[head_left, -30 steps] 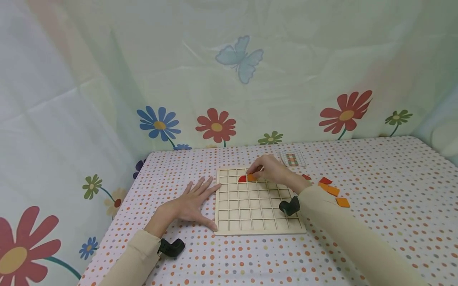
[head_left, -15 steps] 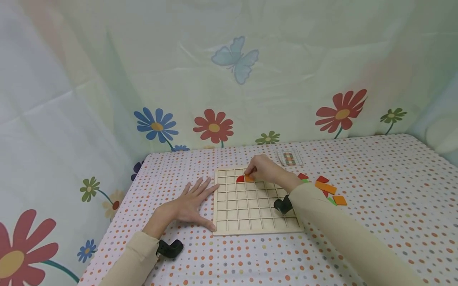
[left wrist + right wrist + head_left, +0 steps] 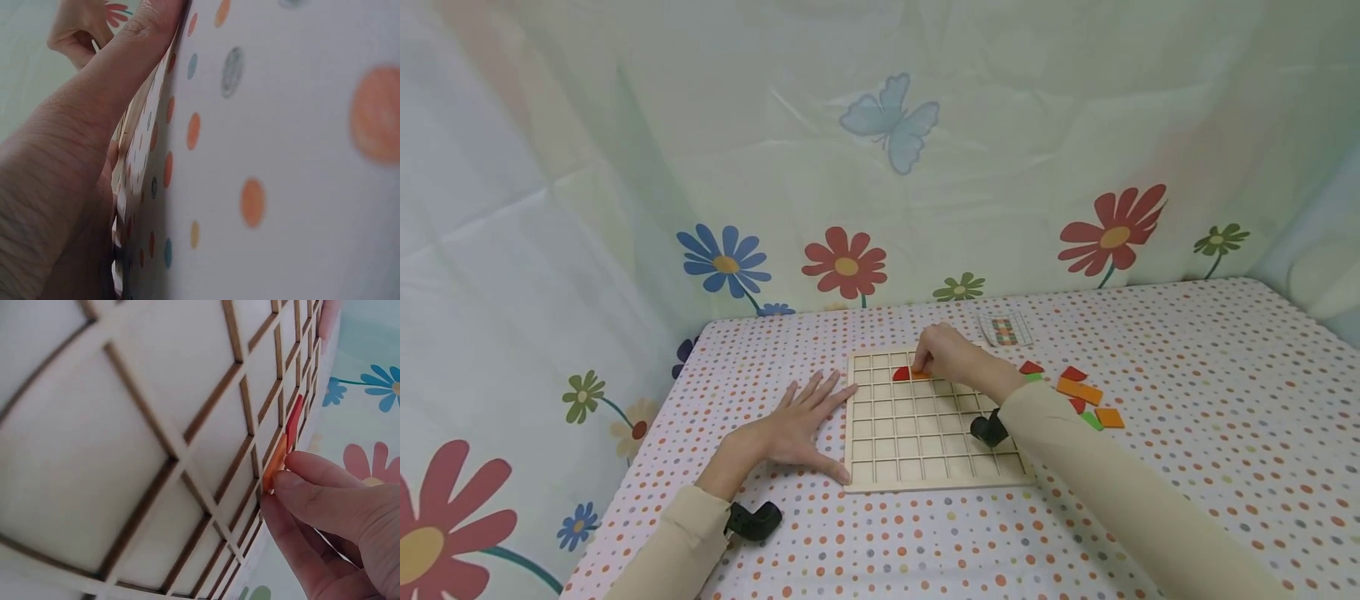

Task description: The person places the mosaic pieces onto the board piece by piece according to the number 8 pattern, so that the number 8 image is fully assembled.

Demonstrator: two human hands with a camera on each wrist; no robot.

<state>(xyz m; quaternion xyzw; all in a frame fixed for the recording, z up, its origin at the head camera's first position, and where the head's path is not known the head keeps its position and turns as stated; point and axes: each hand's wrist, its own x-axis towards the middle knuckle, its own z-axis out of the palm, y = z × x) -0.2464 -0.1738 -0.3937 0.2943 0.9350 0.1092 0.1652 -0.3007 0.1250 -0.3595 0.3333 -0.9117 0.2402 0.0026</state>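
Observation:
A wooden grid board point(image 3: 898, 450) lies on the table. My left hand point(image 3: 797, 429) is spread flat at its left edge, fingers straight, the thumb and a fingertip meeting the frame. In the left wrist view the left thumb point(image 3: 94, 94) fills the upper left. An orange tile point(image 3: 275, 464) sits at a cell in the board's far part, beside a red rounded piece point(image 3: 901, 374). My right hand point(image 3: 950, 353) pinches the orange tile between thumb and fingers, hiding part of it in the head view.
Right of the board lie loose red, green and orange pieces, among them an orange rectangle point(image 3: 1080, 391) and an orange square point(image 3: 1108, 417). A printed pattern card point(image 3: 1004, 330) lies behind the board. Flowered fabric point(image 3: 1000, 167) hangs at the back.
The right hand stays at the same cell with its fingers on the orange tile, which is now more covered. The whole view shifts slightly left; the left hand stays put.

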